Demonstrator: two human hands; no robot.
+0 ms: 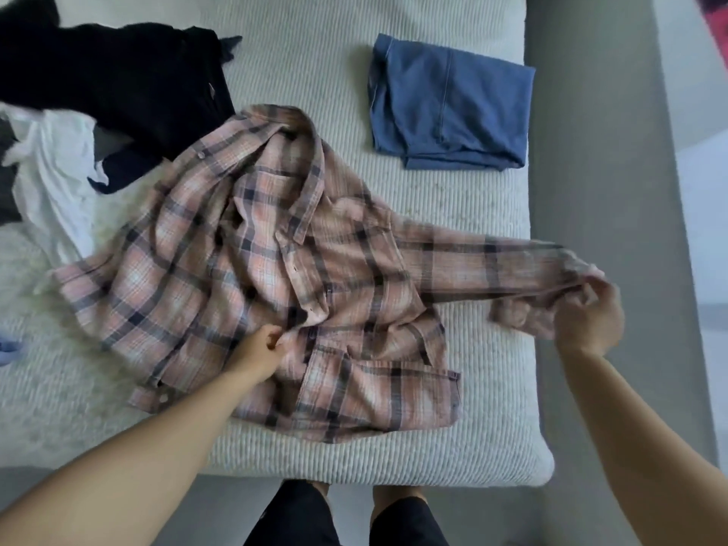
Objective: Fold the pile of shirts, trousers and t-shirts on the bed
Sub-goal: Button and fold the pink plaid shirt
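Note:
A pink plaid shirt lies spread and rumpled across the middle of the bed, collar toward the far side. My left hand pinches the shirt's front placket near the hem. My right hand grips the cuff end of the right sleeve, stretched out over the bed's right edge. A folded blue garment lies flat at the far right of the bed. Unfolded black clothing and a white garment are heaped at the far left.
The bed's right edge borders a strip of grey floor. A small blue item shows at the left edge. My legs in dark shorts stand at the bed's near edge.

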